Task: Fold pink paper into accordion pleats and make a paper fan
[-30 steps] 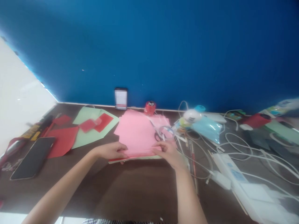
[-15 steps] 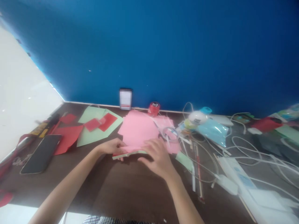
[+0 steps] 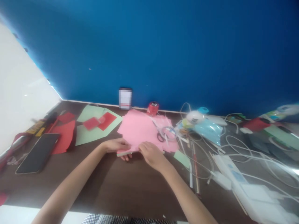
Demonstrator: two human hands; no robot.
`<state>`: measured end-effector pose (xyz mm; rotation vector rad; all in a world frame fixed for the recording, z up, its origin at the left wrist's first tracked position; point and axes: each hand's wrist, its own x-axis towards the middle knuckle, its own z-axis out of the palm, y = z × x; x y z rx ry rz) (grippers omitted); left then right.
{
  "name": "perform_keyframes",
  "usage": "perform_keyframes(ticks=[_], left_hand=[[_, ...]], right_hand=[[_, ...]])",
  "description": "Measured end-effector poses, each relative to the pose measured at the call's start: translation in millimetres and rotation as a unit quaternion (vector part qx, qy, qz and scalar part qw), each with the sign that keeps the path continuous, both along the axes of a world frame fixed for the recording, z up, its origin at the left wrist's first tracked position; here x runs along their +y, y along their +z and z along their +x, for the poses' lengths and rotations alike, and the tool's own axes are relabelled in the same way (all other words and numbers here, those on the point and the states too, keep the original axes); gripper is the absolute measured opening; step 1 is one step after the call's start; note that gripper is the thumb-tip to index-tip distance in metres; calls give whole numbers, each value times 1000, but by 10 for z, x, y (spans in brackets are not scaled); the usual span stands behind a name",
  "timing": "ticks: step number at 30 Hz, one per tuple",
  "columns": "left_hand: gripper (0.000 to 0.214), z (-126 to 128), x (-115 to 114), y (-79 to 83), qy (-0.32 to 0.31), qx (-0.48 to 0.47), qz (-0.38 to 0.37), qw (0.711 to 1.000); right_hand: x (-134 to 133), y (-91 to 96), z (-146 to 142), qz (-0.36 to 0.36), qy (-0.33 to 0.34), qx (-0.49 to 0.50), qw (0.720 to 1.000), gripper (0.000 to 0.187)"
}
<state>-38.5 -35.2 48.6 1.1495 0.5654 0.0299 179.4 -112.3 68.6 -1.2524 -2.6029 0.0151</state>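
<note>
Two forearms [image 3: 74, 183] converging, left grip [image 3: 116, 145] pinching pink paper [image 3: 137, 127] — right grip [image 3: 151, 154] curled, hold unclear

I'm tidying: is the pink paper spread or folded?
Spread: the pink paper lies broad beyond the hands; near edge covered, cannot tell.

Overlapping pink paper sheets [image 3: 139, 127] lie just below the frame's centre, red and pale layers [image 3: 122, 153] edging their lower left.
</note>
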Motion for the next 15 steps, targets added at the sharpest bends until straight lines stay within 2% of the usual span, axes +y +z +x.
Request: perform_keyframes(ticks=[4, 7, 10, 15], left_hand=[[32, 20, 50, -16, -17, -25, -19, 999], [31, 11, 68, -12, -24, -34, -28, 999], [31, 2, 79, -24, -20, -36, -39, 998], [28, 20, 118, -43, -23, -11, -56, 998]], right_hand=[[73, 10, -2, -37, 37, -19, 998, 8], [95, -7, -12, -29, 47, -32, 998, 13], [129, -14, -7, -43, 49, -9, 998, 16], [230, 44, -10, -115, 36, 45, 992, 12]])
